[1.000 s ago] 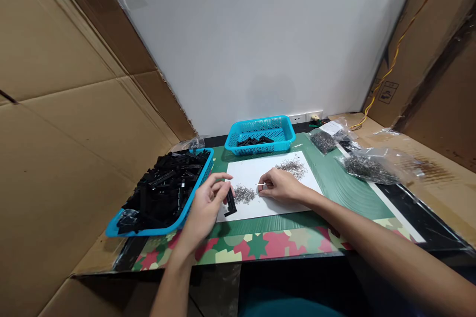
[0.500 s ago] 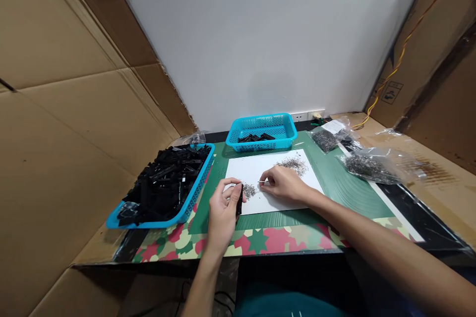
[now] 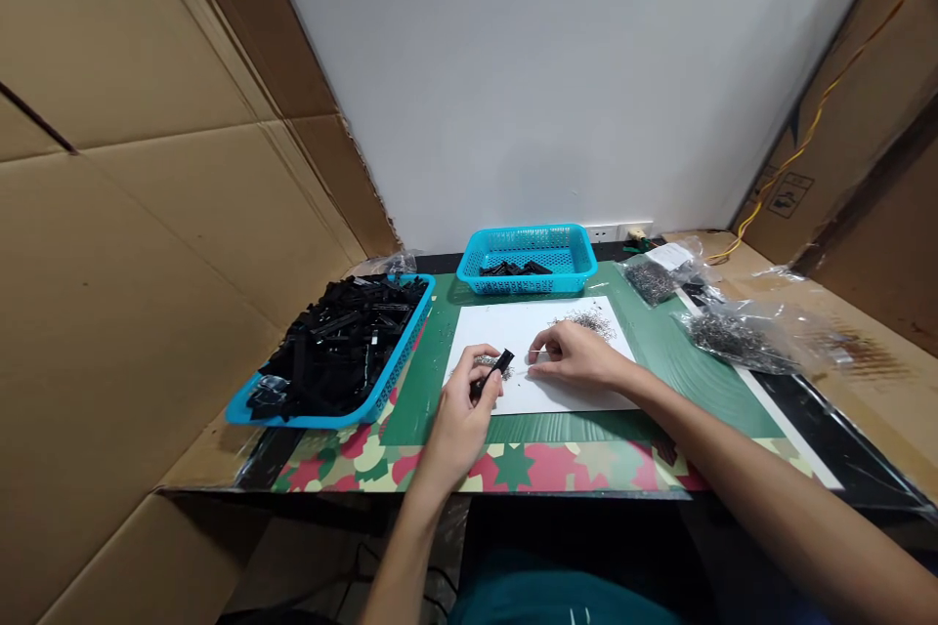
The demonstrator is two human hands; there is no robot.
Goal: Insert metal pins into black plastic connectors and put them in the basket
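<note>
My left hand [image 3: 469, 407] is closed around a narrow black plastic piece [image 3: 502, 361], its far end tilted up to the right. Beneath that hand lies a small heap of tiny metal parts [image 3: 484, 363] on a white board [image 3: 528, 395]. A short way to the right, my right hand [image 3: 572, 352] rests low over the board with thumb and forefinger pinched on a thin, pale sliver [image 3: 540, 350] too small to make out. Just behind the right hand is a second heap of tiny metal parts [image 3: 595, 321].
A blue basket [image 3: 381, 400] piled with black pieces stands at the left. Another blue basket [image 3: 528, 285] at the back holds several black pieces. Bags of metal parts [image 3: 652, 281] [image 3: 725, 337] lie at the right. Cardboard walls [image 3: 183, 215] flank the green mat [image 3: 674, 381].
The black piece in my left hand has turned from upright to slanting up to the right. My view has shifted slightly left; my right hand stays pinched over the board.
</note>
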